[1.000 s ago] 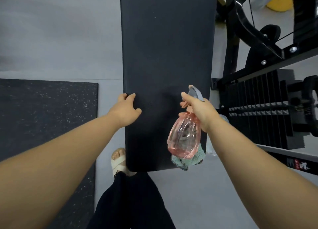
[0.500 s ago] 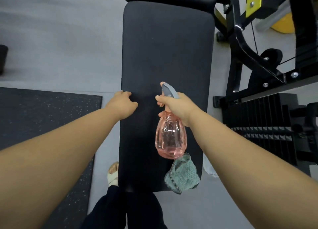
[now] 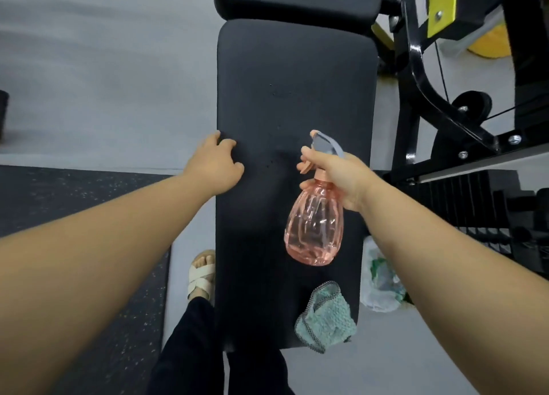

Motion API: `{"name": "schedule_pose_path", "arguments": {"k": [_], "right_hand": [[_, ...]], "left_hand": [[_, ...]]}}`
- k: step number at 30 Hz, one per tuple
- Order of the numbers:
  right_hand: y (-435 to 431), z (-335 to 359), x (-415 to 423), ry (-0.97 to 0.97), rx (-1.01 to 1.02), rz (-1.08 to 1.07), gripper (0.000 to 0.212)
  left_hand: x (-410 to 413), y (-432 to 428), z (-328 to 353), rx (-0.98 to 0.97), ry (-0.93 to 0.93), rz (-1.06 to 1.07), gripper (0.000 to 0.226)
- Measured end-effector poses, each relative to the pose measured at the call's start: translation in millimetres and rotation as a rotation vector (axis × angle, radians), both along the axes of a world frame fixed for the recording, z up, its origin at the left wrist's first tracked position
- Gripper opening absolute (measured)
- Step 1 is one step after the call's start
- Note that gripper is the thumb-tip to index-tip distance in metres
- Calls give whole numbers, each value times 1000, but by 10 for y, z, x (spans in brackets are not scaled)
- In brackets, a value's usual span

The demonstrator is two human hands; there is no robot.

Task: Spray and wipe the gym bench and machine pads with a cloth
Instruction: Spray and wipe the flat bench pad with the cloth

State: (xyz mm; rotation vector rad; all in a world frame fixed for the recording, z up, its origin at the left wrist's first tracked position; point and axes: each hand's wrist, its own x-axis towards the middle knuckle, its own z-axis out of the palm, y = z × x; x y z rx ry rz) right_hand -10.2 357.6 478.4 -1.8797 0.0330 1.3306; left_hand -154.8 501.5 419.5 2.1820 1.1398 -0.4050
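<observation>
With the right hand (image 3: 341,177) gripping the pink spray bottle (image 3: 315,225) above the bench (image 3: 294,76) and the left hand (image 3: 217,162) curled on the bench's left edge, mist evenly before taking the cloth (image 3: 325,317) lying at its near end.

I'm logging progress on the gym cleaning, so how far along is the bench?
Early. Done: a few droplets speckle the bench pad. In hand: the right hand holds the spray bottle over the pad; the left hand grips the bench's left edge. Left: wiping, since the cloth lies unused at the near end, and the machine pads.
</observation>
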Motion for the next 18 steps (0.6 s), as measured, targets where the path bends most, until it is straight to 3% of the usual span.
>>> {"name": "schedule_pose_path", "arguments": {"k": [6, 12, 18], "right_hand": [[405, 74, 277, -211, -83, -62, 14], [1136, 22, 275, -261, -23, 194, 27], [1507, -9, 292, -260, 17, 74, 5]], "left_hand": [[385, 502, 86, 42, 80, -190, 58], [473, 472, 15, 68, 249, -340, 75], [537, 567, 51, 11, 337, -388, 71]]}}
